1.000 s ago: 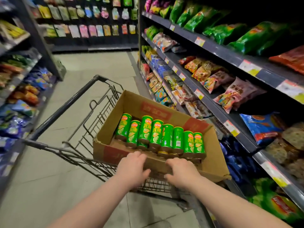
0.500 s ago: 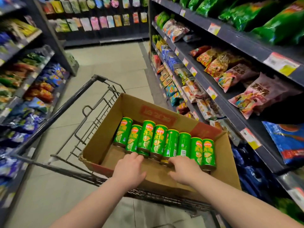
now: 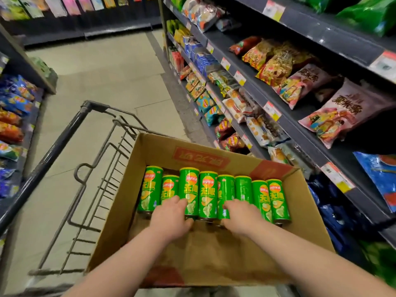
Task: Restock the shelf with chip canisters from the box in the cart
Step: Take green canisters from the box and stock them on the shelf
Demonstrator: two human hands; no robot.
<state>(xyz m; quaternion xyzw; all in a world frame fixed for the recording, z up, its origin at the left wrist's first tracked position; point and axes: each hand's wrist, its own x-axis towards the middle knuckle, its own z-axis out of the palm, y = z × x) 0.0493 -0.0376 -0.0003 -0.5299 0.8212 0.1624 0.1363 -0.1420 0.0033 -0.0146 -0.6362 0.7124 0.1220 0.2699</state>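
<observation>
Aisle: running up the middle of the frame, snack shelves [image 3: 285,123] crowding the right side, more bags down the left edge.
Progress: barely starting, judging by the full row; nothing leaving the box so far.
Cart [image 3: 70,136]: sitting lower left, carrying the cardboard box [image 3: 214,260] at lower centre.
Box contents: green chip canisters [image 3: 209,194] lying side by side along the far wall, near half staying bare.
Left hand [image 3: 171,217]: reaching in, fingers spreading over the canisters, not clamping anything yet.
Right hand [image 3: 242,217]: doing the same just beside it, palm down, hands apart.
</observation>
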